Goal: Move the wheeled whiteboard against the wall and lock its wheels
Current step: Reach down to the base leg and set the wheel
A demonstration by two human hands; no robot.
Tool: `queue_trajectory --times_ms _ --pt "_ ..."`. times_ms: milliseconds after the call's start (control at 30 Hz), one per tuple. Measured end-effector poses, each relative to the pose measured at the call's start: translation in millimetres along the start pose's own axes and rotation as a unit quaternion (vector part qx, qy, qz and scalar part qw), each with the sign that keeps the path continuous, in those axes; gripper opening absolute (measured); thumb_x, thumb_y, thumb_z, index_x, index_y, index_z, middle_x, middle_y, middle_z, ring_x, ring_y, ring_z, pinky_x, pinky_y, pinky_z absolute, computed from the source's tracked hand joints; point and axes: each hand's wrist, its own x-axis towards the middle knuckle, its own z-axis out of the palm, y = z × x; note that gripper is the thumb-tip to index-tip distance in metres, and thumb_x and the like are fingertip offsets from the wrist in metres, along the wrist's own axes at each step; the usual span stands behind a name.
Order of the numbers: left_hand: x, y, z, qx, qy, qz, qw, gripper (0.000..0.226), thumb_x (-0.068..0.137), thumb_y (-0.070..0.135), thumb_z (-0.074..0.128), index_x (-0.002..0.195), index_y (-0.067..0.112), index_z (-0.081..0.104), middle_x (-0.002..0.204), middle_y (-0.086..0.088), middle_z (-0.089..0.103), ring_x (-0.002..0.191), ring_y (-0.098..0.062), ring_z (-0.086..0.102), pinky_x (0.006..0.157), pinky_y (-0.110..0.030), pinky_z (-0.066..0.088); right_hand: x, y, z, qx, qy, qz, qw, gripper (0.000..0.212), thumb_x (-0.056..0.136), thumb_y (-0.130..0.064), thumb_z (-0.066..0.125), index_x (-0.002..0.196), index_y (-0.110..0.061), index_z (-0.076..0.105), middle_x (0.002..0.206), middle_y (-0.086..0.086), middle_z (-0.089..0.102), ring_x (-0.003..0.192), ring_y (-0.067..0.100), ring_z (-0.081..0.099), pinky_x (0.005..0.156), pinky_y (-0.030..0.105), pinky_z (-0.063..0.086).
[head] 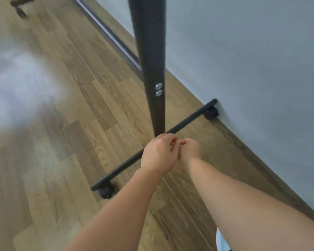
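The whiteboard's dark upright post (152,51) drops onto a black foot bar (188,122) lying across the wooden floor. One caster (210,114) at the bar's far end touches the grey wall (252,69). The near caster (106,192) stands out on the floor. My left hand (158,154) is curled over the spot where post and bar meet. My right hand (188,149) is closed in a loose fist right beside it, the two touching. Nothing shows inside either hand. The joint itself is hidden by them.
The board's lower rail (112,35) runs along the wall toward the far leg, whose caster (20,11) sits at the top left. Glare whitens the floor (16,84) on the left. A white and blue object (222,241) shows at the bottom edge.
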Motion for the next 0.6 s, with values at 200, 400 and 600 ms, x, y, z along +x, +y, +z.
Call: queue_trajectory --times_ms 200,400,600 --pt "63.1 44.1 36.0 -0.005 -0.062 -0.016 0.998 0.043 0.107 0.024 0.043 0.150 0.020 0.049 0.145 0.002 0.057 0.128 -0.020 0.058 0.106 -0.040 0.049 69.8 1.7 -88.1 -0.014 0.072 0.013 0.997 0.017 0.103 -0.020 0.053 0.100 -0.017 0.070 0.094 0.000 0.069 0.081 0.018 0.064 0.061 0.026 0.049" --pt "111.4 52.1 66.0 0.049 -0.131 -0.024 0.990 0.037 0.103 0.006 0.042 0.138 0.014 0.050 0.155 -0.004 0.045 0.131 -0.026 0.053 0.106 -0.042 0.049 108.7 -8.5 -103.9 -0.079 0.049 -0.012 0.996 0.047 0.107 -0.017 0.042 0.153 -0.017 0.048 0.150 0.005 0.053 0.134 0.028 0.052 0.092 0.031 0.043" --pt "134.9 51.0 92.5 0.118 -0.203 -0.024 0.972 0.057 0.096 0.000 0.039 0.151 0.010 0.033 0.167 -0.004 0.023 0.146 -0.027 0.033 0.117 -0.051 0.035 134.1 -6.5 -95.9 -0.195 -0.022 -0.045 0.980 0.074 0.100 -0.004 0.041 0.166 -0.015 0.008 0.173 -0.005 -0.002 0.150 0.024 0.033 0.108 0.038 0.039"
